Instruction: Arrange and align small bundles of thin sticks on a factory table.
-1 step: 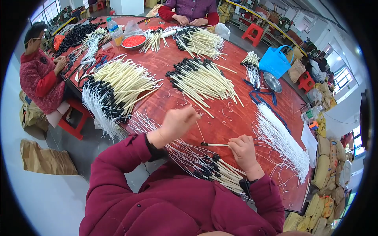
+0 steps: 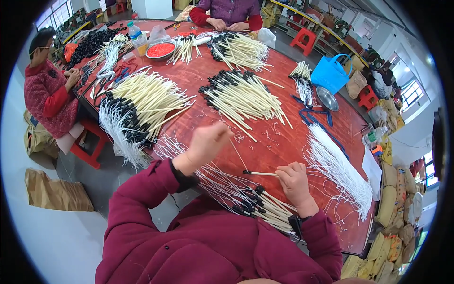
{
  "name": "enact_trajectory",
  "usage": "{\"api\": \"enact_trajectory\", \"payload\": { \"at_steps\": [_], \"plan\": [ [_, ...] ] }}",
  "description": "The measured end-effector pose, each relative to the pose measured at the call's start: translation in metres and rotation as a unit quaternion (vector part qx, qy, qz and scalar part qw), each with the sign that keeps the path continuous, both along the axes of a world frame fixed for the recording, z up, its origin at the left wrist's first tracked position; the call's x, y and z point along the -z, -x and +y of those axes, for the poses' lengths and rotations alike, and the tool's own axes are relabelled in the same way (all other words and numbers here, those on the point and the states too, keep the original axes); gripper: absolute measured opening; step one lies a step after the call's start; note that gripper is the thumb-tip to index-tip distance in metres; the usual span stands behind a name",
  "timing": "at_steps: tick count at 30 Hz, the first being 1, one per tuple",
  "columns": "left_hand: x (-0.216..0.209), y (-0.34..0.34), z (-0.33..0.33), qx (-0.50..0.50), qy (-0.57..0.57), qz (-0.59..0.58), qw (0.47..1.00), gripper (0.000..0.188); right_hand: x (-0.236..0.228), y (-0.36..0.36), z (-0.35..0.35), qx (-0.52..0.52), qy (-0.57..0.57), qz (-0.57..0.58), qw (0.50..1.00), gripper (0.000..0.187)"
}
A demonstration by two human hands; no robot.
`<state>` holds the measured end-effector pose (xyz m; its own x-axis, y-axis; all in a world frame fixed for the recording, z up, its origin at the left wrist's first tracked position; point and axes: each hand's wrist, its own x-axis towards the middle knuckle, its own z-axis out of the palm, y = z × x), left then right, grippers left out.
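Between the thumb and fingers of my right hand (image 2: 292, 183) is a thin cream stick (image 2: 262, 173) with a black end pointing left. A white string (image 2: 238, 154) runs tautly from that black end up to my left hand (image 2: 206, 144), whose closed fingers pinch it, slightly blurred. Below my hands, at the near table edge, lies a bundle of black-ended sticks (image 2: 274, 214) with long white strings trailing left. Beyond my hands sits a larger pile of black-ended cream sticks (image 2: 248, 97). To the right of my right hand spreads a sheaf of loose white strings (image 2: 338, 165).
The red table (image 2: 189, 125) holds another stick pile (image 2: 146, 94) at left and a bowl of red bits (image 2: 161, 49). At right stand a blue basket (image 2: 329, 75) and a metal bowl (image 2: 327, 98). Two people sit working, one at left, one at the far side.
My left hand has moved slightly left, drawing the string with it. The stick in my right hand has shifted a little to the right.
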<state>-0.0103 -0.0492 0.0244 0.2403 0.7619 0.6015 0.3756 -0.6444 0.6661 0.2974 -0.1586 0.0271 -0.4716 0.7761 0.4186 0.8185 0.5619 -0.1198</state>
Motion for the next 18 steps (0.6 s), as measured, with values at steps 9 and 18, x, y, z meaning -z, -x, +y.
{"api": "enact_trajectory", "payload": {
  "at_steps": [9, 18],
  "plan": [
    [0.017, 0.142, 0.05, -0.338, -0.004, 0.085, 0.937, 0.022, -0.013, -0.049, -0.034, 0.057, -0.02, 0.001, 0.998, 0.013],
    [0.026, 0.174, 0.041, -0.329, 0.041, 0.3, 0.895, 0.026, -0.004, -0.053, -0.051, 0.071, 0.033, -0.011, 0.997, 0.012]
  ]
}}
